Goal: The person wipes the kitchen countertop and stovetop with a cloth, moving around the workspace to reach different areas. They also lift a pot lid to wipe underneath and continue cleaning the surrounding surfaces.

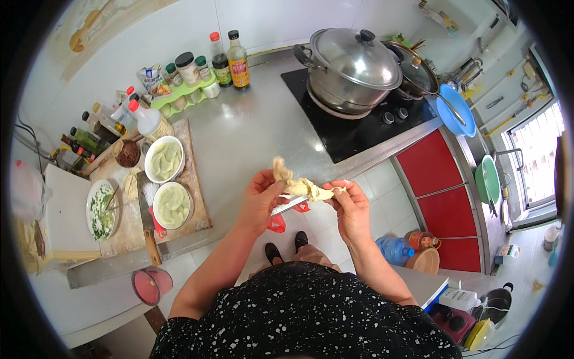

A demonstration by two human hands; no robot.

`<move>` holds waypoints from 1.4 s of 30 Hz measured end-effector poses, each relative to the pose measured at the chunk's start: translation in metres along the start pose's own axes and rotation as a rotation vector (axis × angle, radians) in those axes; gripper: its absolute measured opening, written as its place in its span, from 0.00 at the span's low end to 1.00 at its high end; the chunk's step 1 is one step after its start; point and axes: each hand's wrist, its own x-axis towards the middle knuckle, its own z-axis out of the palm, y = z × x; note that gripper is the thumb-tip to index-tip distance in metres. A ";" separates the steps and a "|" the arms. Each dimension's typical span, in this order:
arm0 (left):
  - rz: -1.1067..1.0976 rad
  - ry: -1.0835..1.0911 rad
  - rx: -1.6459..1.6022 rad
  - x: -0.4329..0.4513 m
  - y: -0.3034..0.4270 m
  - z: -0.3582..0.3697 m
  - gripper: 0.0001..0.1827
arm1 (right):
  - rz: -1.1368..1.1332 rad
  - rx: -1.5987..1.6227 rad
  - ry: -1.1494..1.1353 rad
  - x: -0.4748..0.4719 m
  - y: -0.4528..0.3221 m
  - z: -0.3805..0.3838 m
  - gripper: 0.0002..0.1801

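A strip of pale, twisted dough (309, 188) is stretched between my two hands, above the front edge of the steel counter (251, 130). My left hand (260, 197) pinches it near one end, and a ragged, slightly blurred tip sticks up past the thumb. At the other end, my right hand (352, 202) grips the dough between thumb and fingers. To the left, a floury wooden board (197, 188) carries two white bowls of pale dough pieces (165, 160) (172, 205), a cleaver (150, 233), a red-handled brush (154, 211) and an oval dish of chopped greens (95, 220).
A large lidded steel pot (354, 80) and a glass-lidded pan (415, 72) stand on the black cooktop (327, 134). Sauce bottles (237, 60) and a green egg tray (184, 96) line the wall. A blue basin (462, 107) sits right of the cooktop; a pink bin (150, 285) is below left.
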 end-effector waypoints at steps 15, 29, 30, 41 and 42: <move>0.080 0.043 -0.095 0.045 -0.015 0.054 0.16 | 0.114 0.108 0.152 0.052 -0.026 -0.059 0.07; 0.344 0.045 0.401 0.100 -0.074 0.182 0.06 | -0.253 -0.735 -0.437 0.130 -0.112 -0.150 0.20; 0.371 0.034 0.422 0.100 -0.081 0.187 0.06 | -0.124 -0.692 -0.477 0.131 -0.114 -0.150 0.19; 0.360 0.050 0.425 0.110 -0.102 0.227 0.09 | 0.215 0.056 -0.115 0.157 -0.125 -0.179 0.10; 0.505 0.012 0.667 0.107 -0.100 0.231 0.09 | 0.240 0.165 -0.076 0.158 -0.130 -0.176 0.10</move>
